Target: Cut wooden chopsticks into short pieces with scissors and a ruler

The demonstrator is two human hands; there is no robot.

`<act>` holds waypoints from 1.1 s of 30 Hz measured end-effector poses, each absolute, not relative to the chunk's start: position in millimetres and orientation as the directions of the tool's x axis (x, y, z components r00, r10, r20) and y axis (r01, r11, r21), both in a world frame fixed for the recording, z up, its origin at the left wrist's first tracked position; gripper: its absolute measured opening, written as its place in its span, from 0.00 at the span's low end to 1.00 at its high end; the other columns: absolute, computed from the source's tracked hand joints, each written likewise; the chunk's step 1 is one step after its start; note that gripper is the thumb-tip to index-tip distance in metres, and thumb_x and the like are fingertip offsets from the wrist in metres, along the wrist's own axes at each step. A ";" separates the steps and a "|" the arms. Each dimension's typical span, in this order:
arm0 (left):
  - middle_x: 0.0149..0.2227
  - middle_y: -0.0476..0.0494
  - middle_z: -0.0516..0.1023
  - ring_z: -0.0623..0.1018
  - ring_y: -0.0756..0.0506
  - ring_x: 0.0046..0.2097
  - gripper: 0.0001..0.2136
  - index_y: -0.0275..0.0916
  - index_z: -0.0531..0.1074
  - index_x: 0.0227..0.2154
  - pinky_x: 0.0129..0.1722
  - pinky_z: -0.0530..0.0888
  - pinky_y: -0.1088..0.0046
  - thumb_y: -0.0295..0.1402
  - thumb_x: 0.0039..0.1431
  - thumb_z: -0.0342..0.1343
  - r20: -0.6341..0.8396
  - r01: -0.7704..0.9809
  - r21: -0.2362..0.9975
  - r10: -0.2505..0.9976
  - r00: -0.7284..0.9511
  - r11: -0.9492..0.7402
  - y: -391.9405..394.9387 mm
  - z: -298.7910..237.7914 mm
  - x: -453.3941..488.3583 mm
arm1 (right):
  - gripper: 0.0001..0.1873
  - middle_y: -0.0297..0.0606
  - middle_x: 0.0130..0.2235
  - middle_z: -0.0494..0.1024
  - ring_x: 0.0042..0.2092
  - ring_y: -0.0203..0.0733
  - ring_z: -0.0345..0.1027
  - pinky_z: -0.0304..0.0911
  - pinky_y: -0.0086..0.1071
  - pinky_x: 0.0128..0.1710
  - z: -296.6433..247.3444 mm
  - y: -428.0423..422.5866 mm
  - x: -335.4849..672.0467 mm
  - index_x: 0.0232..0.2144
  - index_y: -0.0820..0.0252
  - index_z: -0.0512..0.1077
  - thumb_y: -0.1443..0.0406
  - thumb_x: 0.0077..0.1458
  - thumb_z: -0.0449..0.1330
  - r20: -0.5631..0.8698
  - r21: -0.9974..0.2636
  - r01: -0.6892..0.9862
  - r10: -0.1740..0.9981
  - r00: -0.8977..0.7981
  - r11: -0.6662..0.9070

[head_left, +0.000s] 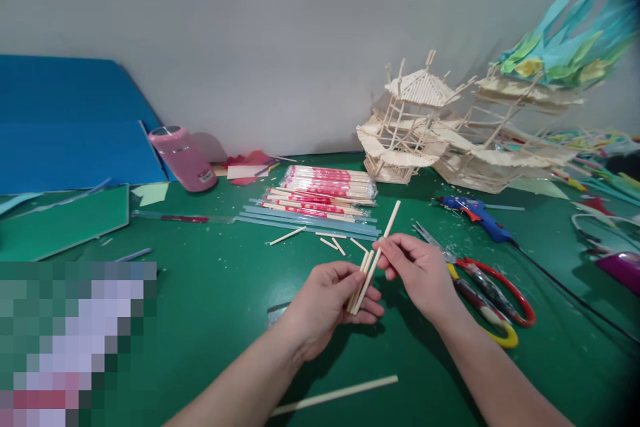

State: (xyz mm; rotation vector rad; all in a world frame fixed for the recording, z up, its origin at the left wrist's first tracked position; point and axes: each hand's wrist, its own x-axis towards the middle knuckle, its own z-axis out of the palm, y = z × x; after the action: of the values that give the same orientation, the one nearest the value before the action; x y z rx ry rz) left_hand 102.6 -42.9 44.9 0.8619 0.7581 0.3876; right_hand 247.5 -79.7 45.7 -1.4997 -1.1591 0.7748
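Note:
My left hand (340, 293) is closed round a few short wooden sticks (364, 268), which stand slanted between thumb and fingers. A longer wooden stick (391, 219) lies along them, its upper part pinched by the thumb and fingers of my right hand (413, 270). The lower end of that longer stick reaches down against the short ones in my left palm. On the green table (220, 320) just beyond my hands are several loose cut stick pieces (333, 244). Another long stick (340, 395) lies near the front edge of the view.
Wrapped chopsticks (327, 181) and clear glue sticks (305, 221) lie ahead. On the right are a blue glue gun (470, 207), red-handled and yellow-handled pliers (500, 300) and stick-built pavilion models (420, 120). A pink flask (185, 159) stands at left near blue boards (65, 127).

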 end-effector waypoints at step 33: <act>0.23 0.47 0.73 0.68 0.55 0.20 0.09 0.34 0.68 0.26 0.22 0.61 0.79 0.36 0.47 0.56 -0.393 -0.088 0.827 0.684 0.615 0.555 -42.2 41.7 104.6 | 0.12 0.31 0.23 0.68 0.24 0.33 0.61 0.58 0.24 0.23 43.0 -78.4 239.5 0.25 0.61 0.69 0.59 0.51 0.52 0.117 -0.968 0.243 0.974 0.195 0.067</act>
State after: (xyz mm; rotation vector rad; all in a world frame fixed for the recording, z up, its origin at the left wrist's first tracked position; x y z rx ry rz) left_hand 104.6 -42.2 41.7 0.8695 0.7866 0.5158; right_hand 239.5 -78.4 43.0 -1.3994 -1.2606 0.8638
